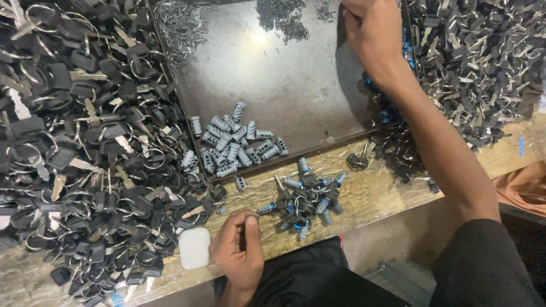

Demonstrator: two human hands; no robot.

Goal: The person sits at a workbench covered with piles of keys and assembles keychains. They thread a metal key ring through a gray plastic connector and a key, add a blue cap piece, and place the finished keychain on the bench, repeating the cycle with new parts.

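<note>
My left hand [239, 250] rests at the wooden bench's front edge, fingers pinched on a small lock cylinder with a blue end [265, 209]. Just right of it lies a cluster of blue-ended cylinders with black-headed keys [307, 200]. My right hand [372, 31] reaches far up over the right rim of a dark metal tray [284, 79], fingers curled down; whether it holds anything is hidden. A pile of bare silver lock cylinders [233, 145] sits in the tray's near left corner.
A big heap of black-headed keys on rings [74, 142] fills the left. Another key heap [472, 62] lies at the right. Small metal pins [179, 23] and tiny dark parts [281, 17] sit at the tray's far end. A white case [194, 248] lies beside my left hand.
</note>
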